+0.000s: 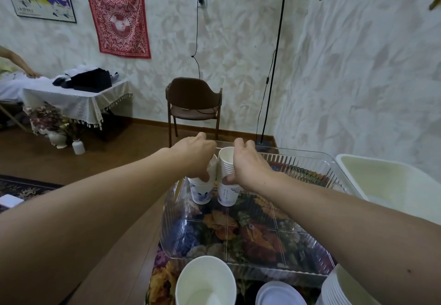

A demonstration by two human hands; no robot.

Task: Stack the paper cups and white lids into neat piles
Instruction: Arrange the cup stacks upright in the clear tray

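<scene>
The supporting surface is a table covered with a dark floral-patterned cloth, lower centre of the frame. Directly on the cloth: a large clear ribbed plastic tray at centre; a wide white paper bowl at the bottom edge; a pile of white round lids to its right; a stack of white plates at lower right

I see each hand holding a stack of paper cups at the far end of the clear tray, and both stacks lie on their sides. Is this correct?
Not quite. In the head view both stacks stand upright, not on their sides. The left hand grips the left cup stack and the right hand grips the right cup stack, side by side at the far end of the clear tray.
</scene>
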